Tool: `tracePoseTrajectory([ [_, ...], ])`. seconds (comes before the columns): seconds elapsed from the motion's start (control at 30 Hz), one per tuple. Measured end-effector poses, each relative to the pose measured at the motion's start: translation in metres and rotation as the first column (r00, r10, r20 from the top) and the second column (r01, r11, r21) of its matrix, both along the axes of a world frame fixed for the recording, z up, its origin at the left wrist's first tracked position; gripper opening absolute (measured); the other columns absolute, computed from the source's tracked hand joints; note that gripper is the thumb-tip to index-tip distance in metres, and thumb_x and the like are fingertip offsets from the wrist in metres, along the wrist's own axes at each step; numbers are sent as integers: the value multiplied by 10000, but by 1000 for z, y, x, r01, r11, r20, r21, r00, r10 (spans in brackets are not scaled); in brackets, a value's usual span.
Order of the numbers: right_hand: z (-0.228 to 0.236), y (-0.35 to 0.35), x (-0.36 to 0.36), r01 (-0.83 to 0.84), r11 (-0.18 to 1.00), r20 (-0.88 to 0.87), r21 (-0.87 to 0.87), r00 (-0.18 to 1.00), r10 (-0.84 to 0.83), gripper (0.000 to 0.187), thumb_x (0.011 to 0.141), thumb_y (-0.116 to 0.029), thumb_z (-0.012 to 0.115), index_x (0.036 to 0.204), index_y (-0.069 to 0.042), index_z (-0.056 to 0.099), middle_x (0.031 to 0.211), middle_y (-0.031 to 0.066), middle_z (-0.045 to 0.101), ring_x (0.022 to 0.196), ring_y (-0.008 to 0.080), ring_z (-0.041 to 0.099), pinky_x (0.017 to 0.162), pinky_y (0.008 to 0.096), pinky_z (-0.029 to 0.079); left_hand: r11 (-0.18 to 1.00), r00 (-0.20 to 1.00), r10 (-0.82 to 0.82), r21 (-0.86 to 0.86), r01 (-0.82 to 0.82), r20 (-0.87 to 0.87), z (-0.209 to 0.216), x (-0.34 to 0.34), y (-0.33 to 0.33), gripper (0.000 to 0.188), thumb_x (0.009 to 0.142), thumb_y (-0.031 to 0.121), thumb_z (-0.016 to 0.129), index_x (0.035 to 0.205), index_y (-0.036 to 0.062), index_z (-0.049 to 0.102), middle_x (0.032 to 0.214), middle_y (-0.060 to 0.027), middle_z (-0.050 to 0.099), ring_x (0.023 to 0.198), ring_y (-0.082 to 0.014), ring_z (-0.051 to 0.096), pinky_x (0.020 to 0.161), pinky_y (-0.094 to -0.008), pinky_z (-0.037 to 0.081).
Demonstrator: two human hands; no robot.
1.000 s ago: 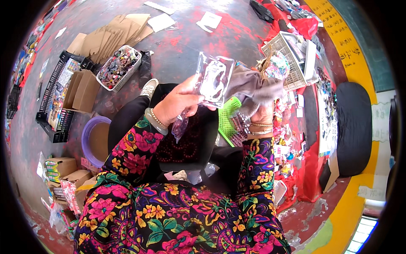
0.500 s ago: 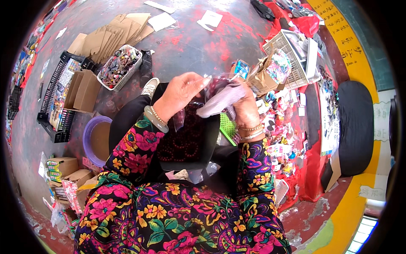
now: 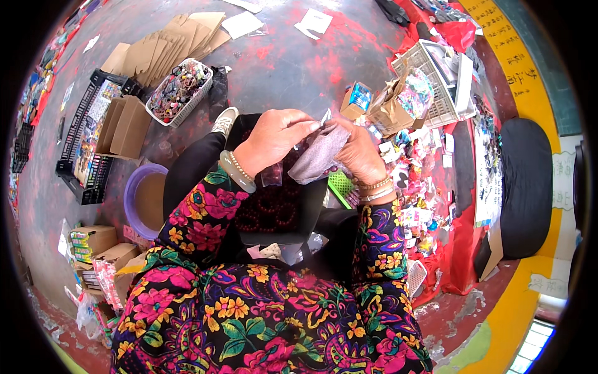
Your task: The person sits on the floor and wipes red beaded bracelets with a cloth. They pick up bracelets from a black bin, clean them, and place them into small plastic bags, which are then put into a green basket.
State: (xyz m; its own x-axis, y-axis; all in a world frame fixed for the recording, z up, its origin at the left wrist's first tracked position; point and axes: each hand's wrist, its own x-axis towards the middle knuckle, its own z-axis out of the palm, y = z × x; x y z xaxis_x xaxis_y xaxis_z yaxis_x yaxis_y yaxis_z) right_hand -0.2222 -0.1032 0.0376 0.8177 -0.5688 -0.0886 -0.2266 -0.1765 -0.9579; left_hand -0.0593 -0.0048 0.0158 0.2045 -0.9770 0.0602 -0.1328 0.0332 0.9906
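My right hand (image 3: 363, 153) is closed around a mauve-grey cloth (image 3: 317, 157), which droops toward the left. Dark red beads show at the cloth's lower edge. Close beside it, my left hand (image 3: 274, 136) has thumb and forefinger pinched together at a small whitish piece (image 3: 326, 117) that I cannot make out. Both hands are over a black tub (image 3: 305, 215) between my legs. Strings of dark red beads (image 3: 274, 212) lie inside it, and a small clear plastic bag (image 3: 272, 175) shows below my left wrist.
On the left are a purple bucket (image 3: 129, 202), a black crate (image 3: 70, 165) and a white basket (image 3: 176, 121) of small items. Flattened cardboard (image 3: 156, 53) lies farther off. To the right are a green basket (image 3: 340, 187), an open carton (image 3: 389, 118) and scattered small packets (image 3: 417, 181).
My hands have come closer together, with the left fingertips now near the cloth's top. The cloth hangs more steeply, and the beads that showed above it are mostly hidden.
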Motion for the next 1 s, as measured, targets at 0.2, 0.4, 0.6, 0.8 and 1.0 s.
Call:
tracePoseTrajectory([
  [0.2, -1, -7, -10, 59, 998, -8, 23, 998, -59, 347, 658, 14, 671, 993, -11, 581, 876, 43, 633, 822, 107, 583, 749, 253, 461, 993, 930, 117, 21, -116, -349, 9, 0, 2, 203, 897, 197, 524, 954, 13, 588, 809, -21, 613, 561, 2, 441, 438, -143, 315],
  [0.4, 3, -8, -11, 88, 959, 202, 268, 968, -146, 342, 680, 54, 644, 1012, -5, 583, 907, 37, 629, 826, 123, 588, 764, 257, 470, 971, 822, 237, 89, -224, -518, 4, 4, 0, 223, 902, 227, 528, 958, 21, 592, 822, -41, 619, 527, -25, 455, 437, -154, 340],
  [0.6, -8, -14, -15, 142, 884, 261, 446, 924, -280, 366, 748, 13, 631, 1104, 14, 545, 939, 44, 619, 859, 123, 583, 777, 259, 471, 932, 671, 326, 106, -348, -666, -4, 18, -1, 238, 896, 261, 540, 956, 35, 588, 862, -55, 615, 598, -43, 509, 416, -176, 351],
  [0.8, -25, 3, 7, 169, 889, 338, 425, 881, -330, 357, 769, 49, 563, 1118, -24, 536, 960, 41, 613, 858, 135, 592, 754, 263, 485, 974, 745, 220, 98, -205, -630, -4, 6, -1, 222, 882, 230, 560, 1011, 52, 583, 898, -44, 624, 635, -12, 523, 399, -147, 325],
  [1.0, -31, -15, -9, 174, 928, 328, 329, 901, -285, 279, 824, -84, 611, 1079, 12, 553, 977, 66, 618, 850, 147, 597, 753, 264, 484, 988, 936, 14, 148, 41, -353, 16, 24, 6, 247, 886, 220, 538, 1021, 20, 589, 844, -28, 622, 554, -22, 483, 415, -134, 323],
])
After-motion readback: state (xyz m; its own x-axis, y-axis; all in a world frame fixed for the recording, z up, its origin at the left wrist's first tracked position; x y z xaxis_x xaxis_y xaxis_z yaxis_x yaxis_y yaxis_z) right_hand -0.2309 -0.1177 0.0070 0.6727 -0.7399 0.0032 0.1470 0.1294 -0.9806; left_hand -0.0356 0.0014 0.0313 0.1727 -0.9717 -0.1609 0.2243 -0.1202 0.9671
